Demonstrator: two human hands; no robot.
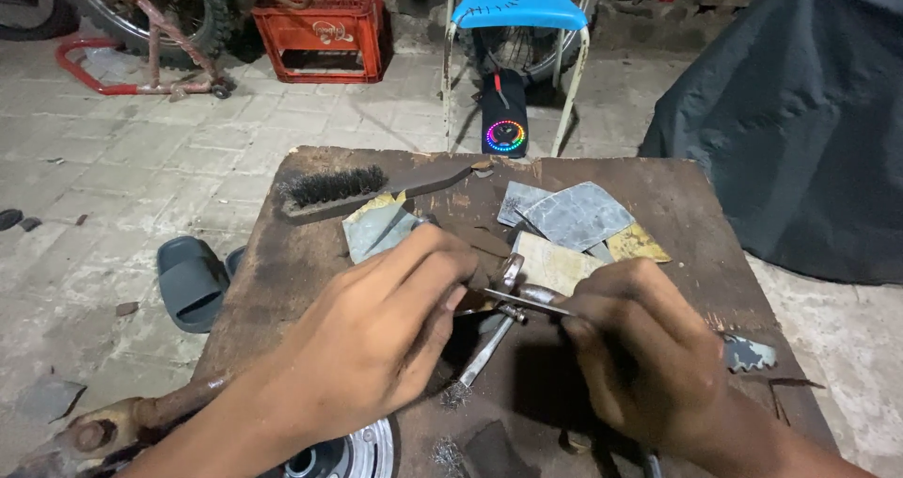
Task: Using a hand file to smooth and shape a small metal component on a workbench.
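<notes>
Left hand (376,342) pinching small part, right hand (640,346) gripping thin metal tool (527,301), red crate (324,28) behind.

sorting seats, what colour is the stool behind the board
Blue seat on white legs, clearest in the head view.

Grey paved floor (113,186); red crate (324,28) at 11 o'clock; blue plastic chair (517,7) at 12; dark tarp (800,111) at 2; dim evening light.
</notes>
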